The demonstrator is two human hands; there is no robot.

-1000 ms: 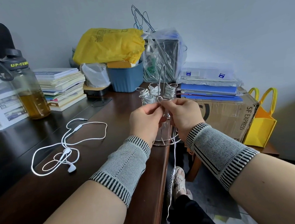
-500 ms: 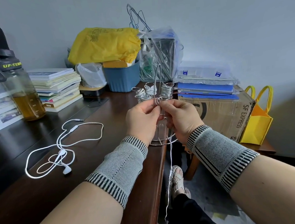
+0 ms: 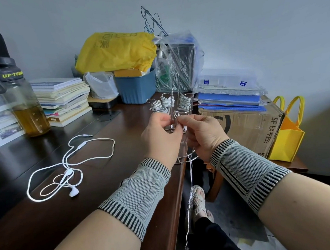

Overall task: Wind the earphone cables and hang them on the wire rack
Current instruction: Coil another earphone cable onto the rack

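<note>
A silver wire rack (image 3: pixel 174 96) stands at the desk's right edge, and several of its loops carry wound white earphone bundles (image 3: pixel 184 101). My left hand (image 3: pixel 161 139) and my right hand (image 3: pixel 205 135) meet at a front loop of the rack. Both pinch a white earphone cable (image 3: pixel 190 174) there. The cable's free end hangs down past the desk edge toward the floor. A second white earphone set (image 3: pixel 68 169) lies loose on the dark desk (image 3: pixel 39 225), left of my left arm.
A big bottle of amber liquid (image 3: pixel 25 109) and a stack of books (image 3: pixel 64 99) stand at the back left. Behind the rack are a blue bin (image 3: pixel 137 87), a yellow bag (image 3: pixel 115 51) and plastic bags. A cardboard box (image 3: pixel 244 126) and yellow tote (image 3: pixel 288 132) sit right.
Both hands stay at the rack's front loop with small finger shifts on the cable. The view has drifted slightly. The loose earphones have not moved.
</note>
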